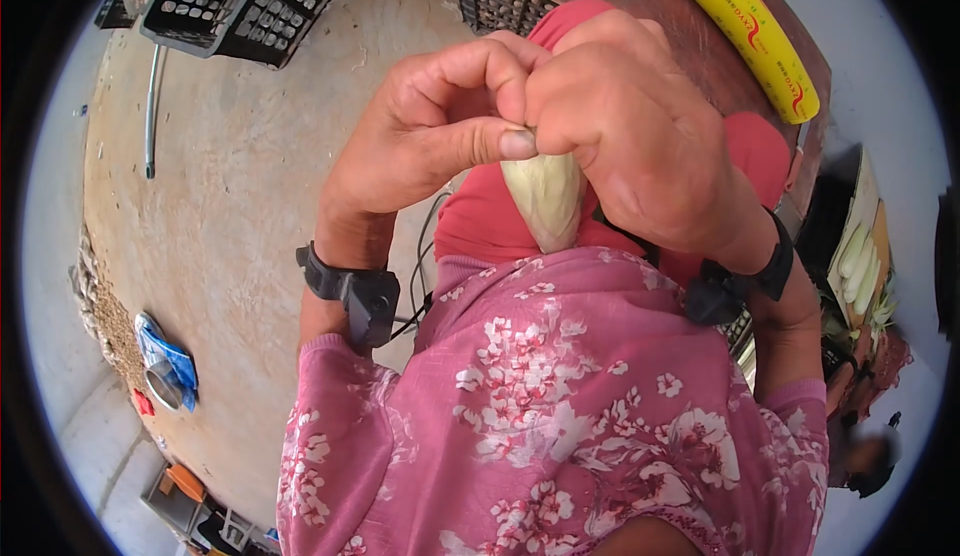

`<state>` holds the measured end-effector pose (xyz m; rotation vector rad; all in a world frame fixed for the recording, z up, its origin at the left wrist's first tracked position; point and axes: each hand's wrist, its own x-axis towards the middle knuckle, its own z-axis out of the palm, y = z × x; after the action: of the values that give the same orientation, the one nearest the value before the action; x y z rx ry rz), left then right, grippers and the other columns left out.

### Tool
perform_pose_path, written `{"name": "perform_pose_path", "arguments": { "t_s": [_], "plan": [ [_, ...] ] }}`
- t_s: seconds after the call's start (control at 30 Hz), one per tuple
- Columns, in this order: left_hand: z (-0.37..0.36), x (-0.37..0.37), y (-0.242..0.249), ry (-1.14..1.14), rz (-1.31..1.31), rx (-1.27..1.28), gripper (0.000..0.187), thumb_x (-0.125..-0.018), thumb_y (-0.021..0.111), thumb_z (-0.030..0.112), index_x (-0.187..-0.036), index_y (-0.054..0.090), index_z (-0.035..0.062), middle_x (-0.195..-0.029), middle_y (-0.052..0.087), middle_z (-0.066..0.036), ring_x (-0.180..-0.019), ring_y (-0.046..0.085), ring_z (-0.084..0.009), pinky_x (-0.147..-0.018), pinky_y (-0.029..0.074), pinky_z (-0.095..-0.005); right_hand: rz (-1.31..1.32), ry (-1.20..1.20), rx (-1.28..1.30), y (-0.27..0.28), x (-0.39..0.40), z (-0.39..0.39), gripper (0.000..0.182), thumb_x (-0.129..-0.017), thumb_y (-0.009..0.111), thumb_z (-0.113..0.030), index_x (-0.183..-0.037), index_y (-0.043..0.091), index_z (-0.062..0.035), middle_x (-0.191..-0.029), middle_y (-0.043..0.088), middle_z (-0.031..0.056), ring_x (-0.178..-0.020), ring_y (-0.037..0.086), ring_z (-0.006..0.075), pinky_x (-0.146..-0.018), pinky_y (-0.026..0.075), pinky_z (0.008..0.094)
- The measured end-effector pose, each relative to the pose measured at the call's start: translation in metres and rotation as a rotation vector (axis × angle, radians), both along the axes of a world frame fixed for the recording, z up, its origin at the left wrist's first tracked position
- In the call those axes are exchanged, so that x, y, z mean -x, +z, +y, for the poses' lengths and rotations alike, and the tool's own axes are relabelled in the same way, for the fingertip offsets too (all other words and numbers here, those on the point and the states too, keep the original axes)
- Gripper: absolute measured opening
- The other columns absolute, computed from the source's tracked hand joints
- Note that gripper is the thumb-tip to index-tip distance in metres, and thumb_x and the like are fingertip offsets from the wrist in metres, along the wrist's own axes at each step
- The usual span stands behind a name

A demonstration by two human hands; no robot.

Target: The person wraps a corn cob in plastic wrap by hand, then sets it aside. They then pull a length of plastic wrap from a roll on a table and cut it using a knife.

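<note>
A pale yellow-green ear of corn in its husk (545,201) hangs below my hands, above my lap, its tapered end pointing toward my body. My left hand (425,121) is closed in a pinch at the upper end of the ear, the thumb tip pressed against the husk. Curled beside it, my right hand (640,126) grips the same end, touching the left fingers. The top of the ear is hidden behind both hands.
A yellow printed roll (745,36) lies on the reddish-brown table (640,11). Black plastic crates (250,6) stand at the upper left. Several pale ears (857,271) rest at the right. A blue-and-white bag (168,361) sits on the floor at the left.
</note>
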<state>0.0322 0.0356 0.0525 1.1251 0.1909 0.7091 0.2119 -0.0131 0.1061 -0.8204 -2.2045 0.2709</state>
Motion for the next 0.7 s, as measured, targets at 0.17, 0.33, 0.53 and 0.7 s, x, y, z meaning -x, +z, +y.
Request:
{"name": "perform_pose_path", "arguments": {
  "t_s": [0.17, 0.33, 0.53, 0.7],
  "plan": [
    [-0.002, 0.002, -0.004, -0.027, -0.082, 0.066, 0.014, -0.075, 0.068, 0.000, -0.079, 0.055, 0.0052, -0.104, 0.052, -0.006, -0.091, 0.050, -0.0120, -0.080, 0.042, -0.0254, 0.218, -0.009, 0.307, -0.007, -0.002, 0.002, 0.018, -0.074, 0.057, 0.012, -0.084, 0.052, -0.0029, -0.078, 0.055, 0.0077, -0.070, 0.056, 0.0186, -0.064, 0.047, 0.0294],
    [-0.008, 0.003, -0.005, -0.013, -0.088, 0.116, 0.014, -0.075, 0.069, 0.001, -0.079, 0.055, 0.0054, -0.102, 0.051, -0.005, -0.093, 0.049, -0.0123, -0.080, 0.042, -0.0257, 0.189, -0.076, 0.423, -0.001, 0.000, -0.001, 0.017, -0.078, 0.054, 0.011, -0.088, 0.052, -0.0021, -0.081, 0.055, 0.0069, -0.073, 0.056, 0.0137, -0.065, 0.047, 0.0255],
    [-0.014, -0.003, -0.001, 0.103, -0.030, 0.152, 0.022, -0.075, 0.071, 0.012, -0.078, 0.050, 0.0068, -0.076, 0.051, -0.001, -0.076, 0.048, -0.0116, -0.065, 0.040, -0.0235, 0.387, 0.023, 0.728, 0.000, -0.009, 0.001, 0.016, -0.087, 0.058, -0.012, -0.097, 0.054, -0.0003, -0.094, 0.057, 0.0075, -0.086, 0.055, 0.0131, -0.077, 0.044, 0.0252],
    [-0.006, 0.001, -0.009, 0.002, -0.131, 0.152, 0.013, -0.076, 0.066, -0.002, -0.081, 0.055, 0.0046, -0.103, 0.054, -0.007, -0.093, 0.054, -0.0151, -0.082, 0.046, -0.0279, 0.407, 0.335, 0.754, -0.007, -0.024, 0.005, 0.033, -0.081, 0.067, -0.023, -0.099, 0.054, 0.0007, -0.104, 0.054, 0.0084, -0.097, 0.053, 0.0171, -0.083, 0.042, 0.0313]
  ]
}}
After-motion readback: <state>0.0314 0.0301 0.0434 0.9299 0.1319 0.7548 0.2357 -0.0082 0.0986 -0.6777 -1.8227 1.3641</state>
